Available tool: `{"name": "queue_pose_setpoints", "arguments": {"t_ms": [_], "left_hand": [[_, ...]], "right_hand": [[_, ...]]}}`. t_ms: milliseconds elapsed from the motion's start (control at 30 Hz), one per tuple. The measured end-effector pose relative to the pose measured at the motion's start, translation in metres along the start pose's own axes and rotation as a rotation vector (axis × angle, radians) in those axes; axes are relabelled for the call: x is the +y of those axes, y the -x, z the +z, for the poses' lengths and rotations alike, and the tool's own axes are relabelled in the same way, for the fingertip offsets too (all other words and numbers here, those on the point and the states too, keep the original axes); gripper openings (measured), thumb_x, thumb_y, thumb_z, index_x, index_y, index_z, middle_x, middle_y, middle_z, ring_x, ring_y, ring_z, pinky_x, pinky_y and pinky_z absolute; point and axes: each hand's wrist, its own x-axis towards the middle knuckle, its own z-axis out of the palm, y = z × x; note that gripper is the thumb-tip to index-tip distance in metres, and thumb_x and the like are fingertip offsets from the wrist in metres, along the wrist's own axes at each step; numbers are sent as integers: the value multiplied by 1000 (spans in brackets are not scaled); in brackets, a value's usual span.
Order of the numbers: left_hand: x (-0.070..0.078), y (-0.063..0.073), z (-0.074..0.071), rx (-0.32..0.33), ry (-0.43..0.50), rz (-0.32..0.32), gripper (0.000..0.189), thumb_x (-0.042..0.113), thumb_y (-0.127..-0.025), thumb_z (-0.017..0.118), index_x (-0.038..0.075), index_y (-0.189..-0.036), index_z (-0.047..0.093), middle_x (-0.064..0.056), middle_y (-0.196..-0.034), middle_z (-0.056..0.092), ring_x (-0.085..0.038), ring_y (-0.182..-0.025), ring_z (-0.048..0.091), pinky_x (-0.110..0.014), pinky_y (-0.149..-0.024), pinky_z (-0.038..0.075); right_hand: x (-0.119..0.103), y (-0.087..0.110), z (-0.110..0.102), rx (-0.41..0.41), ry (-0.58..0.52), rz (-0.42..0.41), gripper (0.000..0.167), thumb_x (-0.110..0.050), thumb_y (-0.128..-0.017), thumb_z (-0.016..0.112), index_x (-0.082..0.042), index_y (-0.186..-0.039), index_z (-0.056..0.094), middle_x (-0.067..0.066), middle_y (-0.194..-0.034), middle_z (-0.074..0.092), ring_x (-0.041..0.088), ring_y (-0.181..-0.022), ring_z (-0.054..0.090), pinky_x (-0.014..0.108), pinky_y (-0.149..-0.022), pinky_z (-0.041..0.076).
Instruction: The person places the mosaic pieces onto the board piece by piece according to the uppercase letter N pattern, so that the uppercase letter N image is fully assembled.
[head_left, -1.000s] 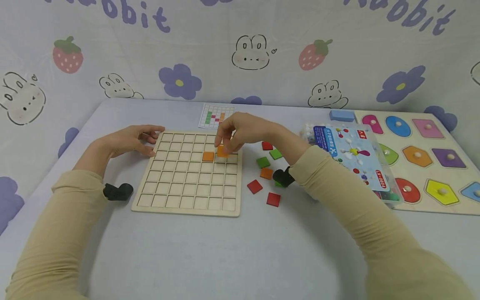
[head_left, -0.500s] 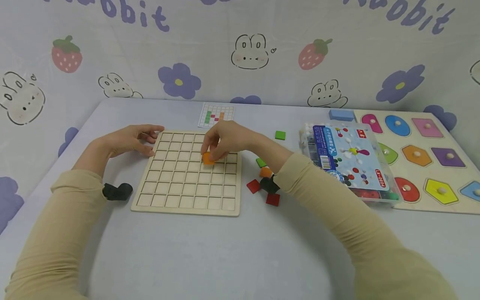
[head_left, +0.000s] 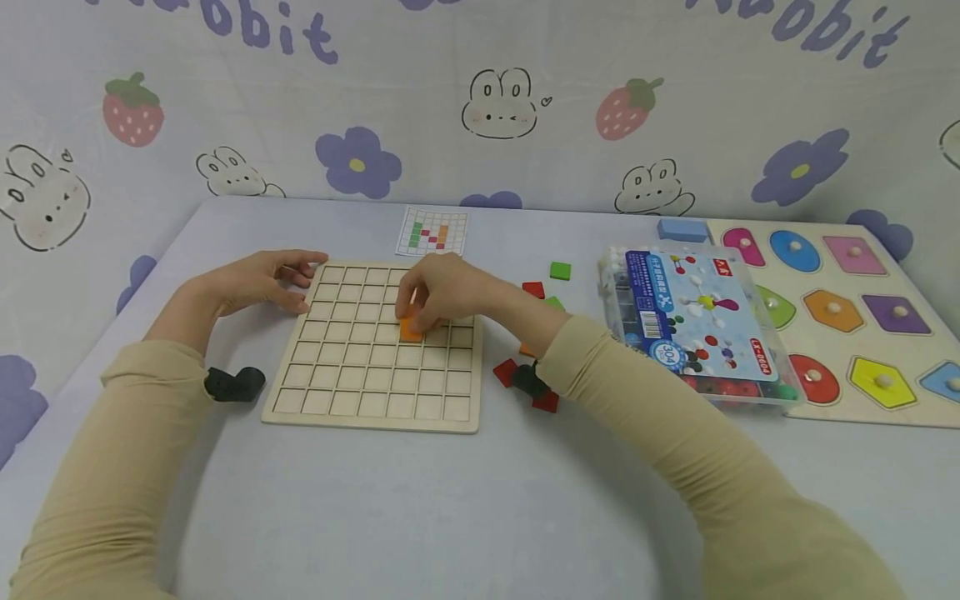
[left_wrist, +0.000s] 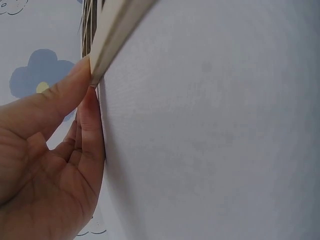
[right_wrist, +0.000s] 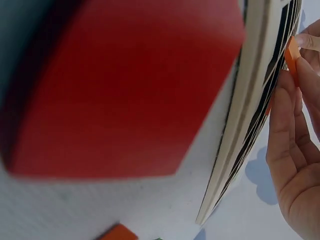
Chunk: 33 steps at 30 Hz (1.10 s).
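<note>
In the head view my right hand pinches an orange square tile between thumb and fingers, low over the wooden grid board. The right wrist view has this tile tilted at the fingertips, and an orange sliver beside a finger at the board. My left hand is at the board's far left corner. From the left wrist, its thumb presses the board's edge, with the index finger at the corner. The right hand hides part of the grid's upper right.
Red, green and orange tiles lie right of the board, some under the right wrist. A pattern card lies behind the board. Farther right are a clear plastic box, a shape puzzle and a blue block.
My right hand has carried the orange tile leftward and closer to me over the grid. An orange tile visible on the board earlier is now behind that hand. My left hand has stayed put.
</note>
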Motion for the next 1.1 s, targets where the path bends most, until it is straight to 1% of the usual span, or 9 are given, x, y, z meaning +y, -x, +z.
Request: {"name": "queue_pose_setpoints", "arguments": {"t_ms": [167,333,433,633,867,1100], "left_hand": [[-2,0,-1,-2,-2,2,86,8,-86,74,13,-157,26,-9,-135,35,-20,-121,39,-21,-92,39],[-1,1,-1,-4,11,3,85,7,-86,74,13,-157,27,-8,-134,35,-20,-121,40,-16,-87,40],[-1,1,-1,-3,17,5,85,7,-86,74,13,-157,27,-8,-134,35,-20,-121,40,-14,-85,41],[0,1,0,-2,9,5,85,8,-86,74,13,-157,27,-9,-135,35,-20,-121,40,-15,-87,40],[0,1,-1,-1,10,4,85,7,-86,74,13,-157,27,-10,-135,35,-20,-120,40,-14,-85,40],[-1,0,-1,-4,3,4,86,8,-86,74,13,-157,26,-10,-136,35,-21,-121,40,-15,-85,40]], "right_hand": [[-1,0,2,13,38,-8,9,-12,-81,79,-12,-88,74,0,-84,67,13,-81,56,21,-68,43],[-2,1,2,17,53,-1,8,-12,-81,80,-12,-86,74,-3,-77,64,12,-77,55,21,-69,43],[-2,2,3,20,58,-2,7,-13,-81,80,-12,-85,74,-3,-78,65,11,-77,55,21,-69,43],[-3,3,3,25,76,-6,6,-13,-82,80,-12,-85,75,-2,-80,67,11,-79,54,21,-71,43],[-2,3,2,25,85,3,5,-13,-82,79,-12,-86,76,-1,-81,69,11,-79,54,21,-71,43],[-2,1,3,20,90,2,5,-12,-82,79,-11,-86,77,0,-83,70,11,-80,55,21,-71,43]]}}
